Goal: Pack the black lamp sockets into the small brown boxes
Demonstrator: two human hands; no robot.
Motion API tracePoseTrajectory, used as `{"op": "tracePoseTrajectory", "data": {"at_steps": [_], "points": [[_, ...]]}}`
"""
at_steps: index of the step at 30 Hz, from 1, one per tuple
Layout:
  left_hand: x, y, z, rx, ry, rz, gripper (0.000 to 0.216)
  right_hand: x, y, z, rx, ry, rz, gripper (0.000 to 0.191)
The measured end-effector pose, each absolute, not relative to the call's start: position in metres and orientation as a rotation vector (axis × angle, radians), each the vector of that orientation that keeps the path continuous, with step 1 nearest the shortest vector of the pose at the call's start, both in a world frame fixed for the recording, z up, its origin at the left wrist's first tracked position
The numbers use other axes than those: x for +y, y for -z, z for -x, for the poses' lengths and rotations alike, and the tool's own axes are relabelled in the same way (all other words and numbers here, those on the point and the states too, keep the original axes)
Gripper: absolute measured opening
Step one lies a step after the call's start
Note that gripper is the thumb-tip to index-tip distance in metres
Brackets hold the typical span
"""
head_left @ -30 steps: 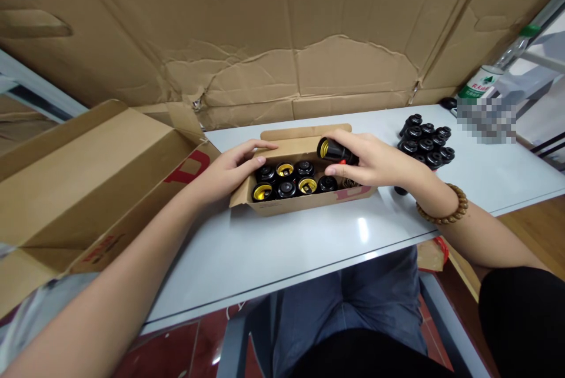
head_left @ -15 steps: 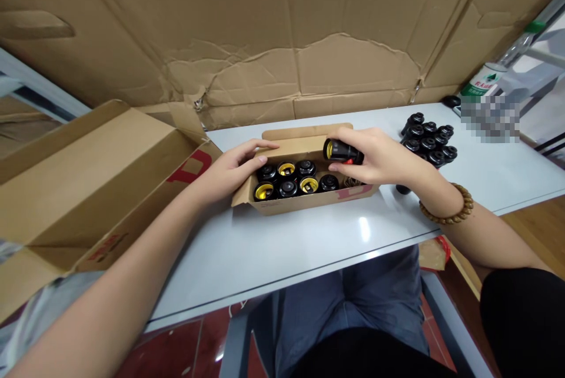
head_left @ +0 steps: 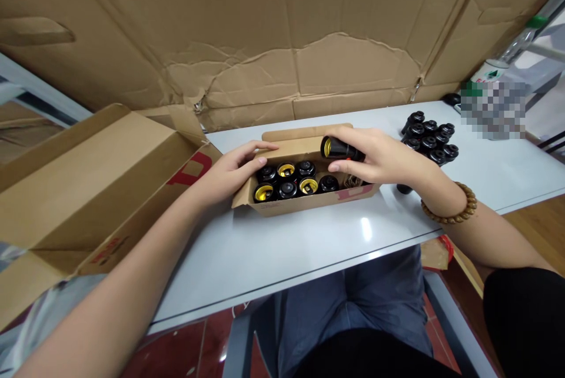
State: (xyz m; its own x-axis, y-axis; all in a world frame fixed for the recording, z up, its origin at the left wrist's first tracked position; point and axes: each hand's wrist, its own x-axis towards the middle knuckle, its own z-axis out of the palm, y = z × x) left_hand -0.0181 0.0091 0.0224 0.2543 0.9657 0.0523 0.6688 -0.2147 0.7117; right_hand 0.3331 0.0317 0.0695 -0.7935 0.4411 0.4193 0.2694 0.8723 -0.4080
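In the head view, my right hand point(head_left: 368, 155) is closed around a black flashlight point(head_left: 339, 148), held tilted above the right part of a small open cardboard box point(head_left: 300, 205). The flashlight's yellow-lined head points left. My left hand point(head_left: 233, 171) grips the left end of this box, its thumb at the rim and its fingers along the back flap. Inside the box stand several black flashlights point(head_left: 288, 189) in two rows, some with yellow heads up, others with black ends up. A coil of brown cord point(head_left: 353, 181) lies at the right end, partly under my right hand.
A larger open carton point(head_left: 128, 201) stands at the left. Several black flashlights point(head_left: 428, 142) stand grouped on the white table point(head_left: 273, 260) at the right. A bottle with a green cap point(head_left: 536, 22) is at the far right. Cardboard sheeting point(head_left: 353, 72) backs the table.
The flashlight in my right hand has shifted slightly left and its head has turned a little. My left hand and the box stay in place.
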Motion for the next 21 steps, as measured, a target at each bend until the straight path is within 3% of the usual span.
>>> {"op": "tracePoseTrajectory", "data": {"at_steps": [9, 13, 21], "points": [[0.0088, -0.0234, 0.0175, 1.504, -0.667, -1.963, 0.065, 0.0318, -0.0632, -0.3326, -2.549, -0.419, 0.729, 0.038], [0.0085, -0.0247, 0.0170, 1.517, -0.645, -1.988, 0.065, 0.0341, -0.0607, -0.3323, -2.517, -0.347, 0.705, 0.029], [0.0108, -0.0203, 0.0194, 1.521, -0.660, -1.988, 0.065, 0.0281, -0.0647, -0.3329, -2.427, -0.300, 0.632, 0.028]]}}
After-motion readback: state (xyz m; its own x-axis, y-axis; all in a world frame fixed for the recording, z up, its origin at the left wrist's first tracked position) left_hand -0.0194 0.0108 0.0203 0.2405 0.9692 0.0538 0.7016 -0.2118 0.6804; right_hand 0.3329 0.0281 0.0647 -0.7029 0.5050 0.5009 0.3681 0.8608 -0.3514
